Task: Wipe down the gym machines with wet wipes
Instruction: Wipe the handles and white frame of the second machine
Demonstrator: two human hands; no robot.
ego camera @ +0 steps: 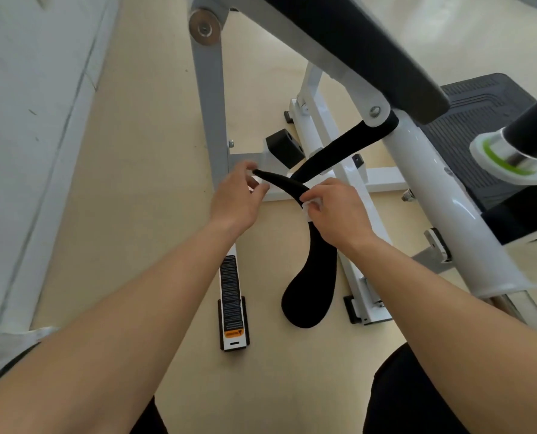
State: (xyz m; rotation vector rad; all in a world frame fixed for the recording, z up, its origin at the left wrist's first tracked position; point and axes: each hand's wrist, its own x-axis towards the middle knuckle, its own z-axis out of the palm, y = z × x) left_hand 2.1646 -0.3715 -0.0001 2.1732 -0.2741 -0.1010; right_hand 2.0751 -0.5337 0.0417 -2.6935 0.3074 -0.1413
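A: Strap position?
B: Strap (311,270) runs from the slanted post (433,183) down and left to the hands. Its wide end hangs nearer the viewer, above the floor (135,214).
A: Hands?
B: Left hand (239,195) pinches the strap's end. Right hand (339,211) is just right of it, holding the wet wipe (311,208) against the strap.
A: Surroundings?
B: Wall (26,120) far left. Upright (210,120) behind left hand. Base bar (231,305) on the floor, beneath left forearm. Footplate (480,120) right, behind the post.
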